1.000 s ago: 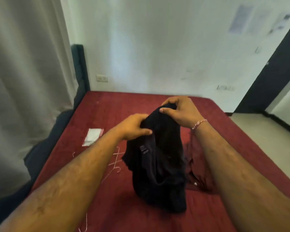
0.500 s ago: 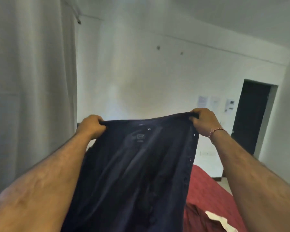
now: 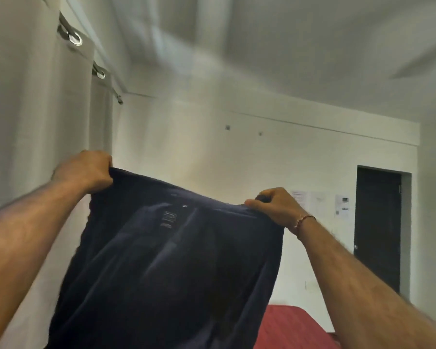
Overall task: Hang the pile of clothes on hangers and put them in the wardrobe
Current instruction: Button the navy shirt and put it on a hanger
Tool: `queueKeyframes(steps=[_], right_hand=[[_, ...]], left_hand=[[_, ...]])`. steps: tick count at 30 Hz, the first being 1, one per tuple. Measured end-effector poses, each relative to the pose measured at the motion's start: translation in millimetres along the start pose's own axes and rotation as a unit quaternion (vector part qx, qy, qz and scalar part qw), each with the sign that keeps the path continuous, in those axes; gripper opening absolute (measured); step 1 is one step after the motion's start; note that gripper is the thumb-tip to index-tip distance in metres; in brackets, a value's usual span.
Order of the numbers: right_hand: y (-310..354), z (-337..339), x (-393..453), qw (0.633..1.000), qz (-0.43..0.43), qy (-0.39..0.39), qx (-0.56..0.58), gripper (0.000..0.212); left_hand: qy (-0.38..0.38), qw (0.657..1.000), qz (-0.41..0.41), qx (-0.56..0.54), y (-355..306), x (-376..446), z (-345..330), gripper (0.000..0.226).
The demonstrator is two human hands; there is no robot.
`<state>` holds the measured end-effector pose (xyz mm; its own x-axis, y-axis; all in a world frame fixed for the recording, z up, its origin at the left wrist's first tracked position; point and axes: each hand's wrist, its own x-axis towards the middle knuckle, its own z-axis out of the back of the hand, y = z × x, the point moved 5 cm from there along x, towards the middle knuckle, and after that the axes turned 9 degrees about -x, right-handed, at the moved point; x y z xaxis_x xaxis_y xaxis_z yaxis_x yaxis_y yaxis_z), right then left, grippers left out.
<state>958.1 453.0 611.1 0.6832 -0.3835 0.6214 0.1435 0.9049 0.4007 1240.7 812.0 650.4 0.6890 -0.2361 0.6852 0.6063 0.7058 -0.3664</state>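
Note:
A dark navy garment (image 3: 166, 268) hangs spread out in the air in front of me, its inner label facing me near the top edge. My left hand (image 3: 86, 171) grips the garment's upper left corner. My right hand (image 3: 272, 207), with a red thread bracelet on the wrist, grips the upper right corner, a bit lower than the left. The cloth is stretched between the two hands and falls out of the frame at the bottom. No hanger and no wardrobe are in view.
A pale curtain (image 3: 35, 117) with metal eyelets hangs close on the left. The red bed (image 3: 292, 328) shows at the bottom right, behind the garment. A dark door (image 3: 378, 225) stands at the far right in the white wall, with paper sheets beside it.
Both hands lifted the dark garment off the bed and spread it wide apart. My view tilted up toward wall and ceiling; the left hand now sits higher than the right.

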Motion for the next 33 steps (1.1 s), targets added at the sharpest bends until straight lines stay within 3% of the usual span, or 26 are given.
queueKeyframes(steps=[3,5,7,8,11,13,16,17,19,22,25,27,30,33], right_hand=[[-16.2,3.4,-6.6,0.996,0.031,0.076,0.023,0.019],[-32.7,-2.0,-7.0,0.992,0.02,0.118,-0.031,0.019],[-49.8,-6.7,-5.7,0.986,-0.017,0.109,-0.123,0.028],[-57.8,-9.1,-6.3,0.987,-0.04,0.092,-0.129,0.034],[-74.3,-22.4,-15.4,0.992,-0.072,0.096,-0.033,0.032],[-77.4,-26.6,-26.1,0.988,-0.097,0.121,0.018,0.025],[-83.1,-28.1,-46.3,0.985,-0.132,0.107,0.021,0.046],[-81.8,-26.3,-53.2,0.985,-0.134,0.106,0.018,0.05],[-78.6,-33.9,-75.9,0.978,-0.133,0.155,0.041,0.039],[-62.3,-51.8,-109.3,0.955,-0.13,0.261,0.056,0.017],[-56.9,-71.5,-132.4,0.956,-0.159,0.246,-0.01,0.019],[-60.3,-84.1,-146.9,0.963,-0.181,0.2,0.011,0.021],[-59.5,-103.6,-172.0,0.963,-0.207,0.171,0.033,0.018],[-52.3,-115.3,-194.2,0.962,-0.233,0.14,-0.031,0.029]], left_hand=[[-0.048,0.986,0.081,-0.135,-5.0,-17.5,3.8,0.014],[-0.055,0.949,0.14,-0.277,-3.4,-33.1,-4.0,0.012],[-0.049,0.909,0.175,-0.375,3.1,-46.5,-13.4,0.013],[-0.057,0.904,0.176,-0.386,6.9,-51.0,-15.5,0.013],[-0.088,0.948,0.099,-0.29,6.1,-64.1,-4.1,0.008],[-0.014,0.959,0.062,-0.276,2.9,-77.3,-3.6,0.017],[0.236,0.919,0.069,-0.309,14.7,-105.2,-16.4,0.025],[0.309,0.903,0.065,-0.29,23.1,-113.4,-18.7,0.025],[0.359,0.922,0.031,-0.141,55.3,-123.5,-26.0,0.036],[0.254,0.966,-0.014,0.043,95.2,-127.5,-32.6,0.033],[0.147,0.987,0.055,-0.04,136.8,-147.7,-38.0,0.01],[0.115,0.981,0.118,-0.102,166.1,-168.5,-45.3,0.02],[0.119,0.954,0.188,-0.2,200.3,-203.2,-50.7,0.032],[0.137,0.953,0.195,-0.187,225.1,-212.4,-57.6,0.04]])
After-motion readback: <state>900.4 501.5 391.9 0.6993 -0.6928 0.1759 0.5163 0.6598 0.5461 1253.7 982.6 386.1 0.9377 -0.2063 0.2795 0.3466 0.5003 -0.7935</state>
